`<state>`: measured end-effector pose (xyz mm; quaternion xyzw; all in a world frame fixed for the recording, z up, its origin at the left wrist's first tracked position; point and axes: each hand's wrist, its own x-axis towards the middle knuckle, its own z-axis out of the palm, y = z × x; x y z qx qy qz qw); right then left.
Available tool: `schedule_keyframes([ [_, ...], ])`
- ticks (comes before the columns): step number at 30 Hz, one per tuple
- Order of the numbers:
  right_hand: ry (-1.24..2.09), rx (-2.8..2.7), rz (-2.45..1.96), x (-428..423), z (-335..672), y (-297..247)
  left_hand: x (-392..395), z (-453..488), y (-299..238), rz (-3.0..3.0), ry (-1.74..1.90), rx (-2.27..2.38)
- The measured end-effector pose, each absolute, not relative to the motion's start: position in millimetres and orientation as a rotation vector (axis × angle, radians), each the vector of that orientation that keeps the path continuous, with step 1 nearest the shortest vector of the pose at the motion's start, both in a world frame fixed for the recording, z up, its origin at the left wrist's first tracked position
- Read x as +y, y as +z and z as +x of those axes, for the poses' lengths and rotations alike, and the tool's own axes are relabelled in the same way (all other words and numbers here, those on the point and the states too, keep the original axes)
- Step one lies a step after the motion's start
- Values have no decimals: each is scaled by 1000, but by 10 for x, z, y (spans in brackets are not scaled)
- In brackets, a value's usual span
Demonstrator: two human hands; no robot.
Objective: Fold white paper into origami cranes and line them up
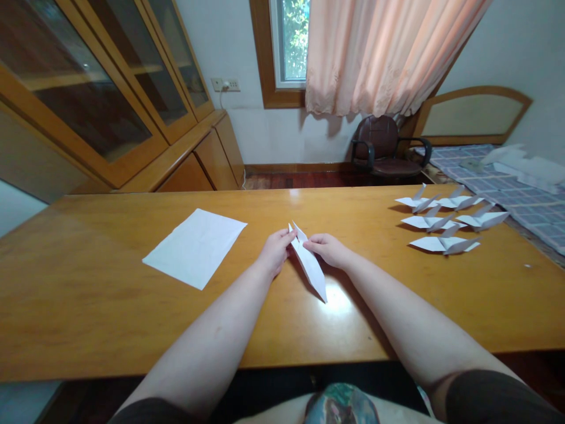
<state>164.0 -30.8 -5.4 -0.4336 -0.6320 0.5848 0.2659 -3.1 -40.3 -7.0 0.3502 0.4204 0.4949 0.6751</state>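
Note:
A folded piece of white paper (310, 266), long and pointed at its near end, is held between my two hands over the middle of the table. Its far end splits into two narrow points. My left hand (277, 250) pinches the paper near those points from the left. From the right, my right hand (327, 248) grips its upper edge with thumb and fingers. Some fingertips are hidden behind the paper. To the left lies a flat white sheet of paper (196, 247), set at an angle. Several folded paper cranes (444, 242) rest in a group at the right.
The wooden table (101, 318) spans the view. Beyond it stand a glass-door cabinet (145, 76) at left, a brown armchair (382, 144) by the curtain (375, 53), and a bed (494, 176) at right. A tiny white scrap (527, 266) lies near the table's right edge.

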Motion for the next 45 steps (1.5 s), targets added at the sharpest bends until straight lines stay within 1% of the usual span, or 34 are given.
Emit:
schedule_keyframes([
  [11, 1513, -1673, -1218, -314, 1610, -58, -387, -19, -148, 874, 1102, 1023],
  [17, 1587, -1684, -1185, -343, 1608, -24, -393, -20, -141, 900, 1105, 1074],
  [24, 1586, -1815, -1079, -337, 1645, -38, -418, -59, -47, 753, 992, 898],
  [28, 1615, -1791, -1042, -338, 1650, -46, -432, -63, -18, 755, 973, 889],
  [35, 1439, -1523, -1093, -277, 1636, -118, -380, -42, -97, 803, 1134, 1020],
  [45, 1205, -1557, -1338, -274, 1645, -26, -357, -71, -146, 1092, 1229, 1173],
])
